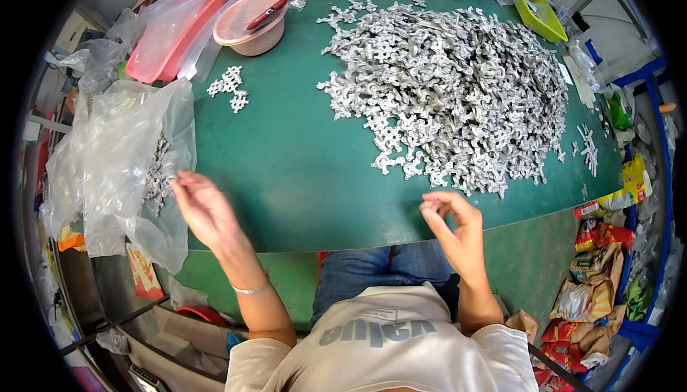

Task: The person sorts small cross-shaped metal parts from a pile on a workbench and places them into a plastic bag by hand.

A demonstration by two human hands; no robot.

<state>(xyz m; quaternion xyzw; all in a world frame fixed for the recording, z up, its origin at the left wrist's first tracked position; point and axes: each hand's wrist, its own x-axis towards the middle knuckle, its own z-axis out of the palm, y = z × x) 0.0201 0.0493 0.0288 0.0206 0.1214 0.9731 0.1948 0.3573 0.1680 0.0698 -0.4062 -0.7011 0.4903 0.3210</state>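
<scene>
A large heap of small grey metal castings, each with several curved arms, covers the right half of the green table. My left hand reaches to the mouth of a clear plastic bag at the left edge, its fingers stretched out. Inside that bag lies a smaller lot of the same castings. Just in front of the heap, my right hand is raised with thumb and forefinger curled tip to tip. Whether anything small sits between those fingertips is hidden.
A few loose castings lie near a pink round basket with a red-handled tool across it. A pink tray stands farther left, a yellow-green bin at the far right. Colourful packets fill the right-hand shelf.
</scene>
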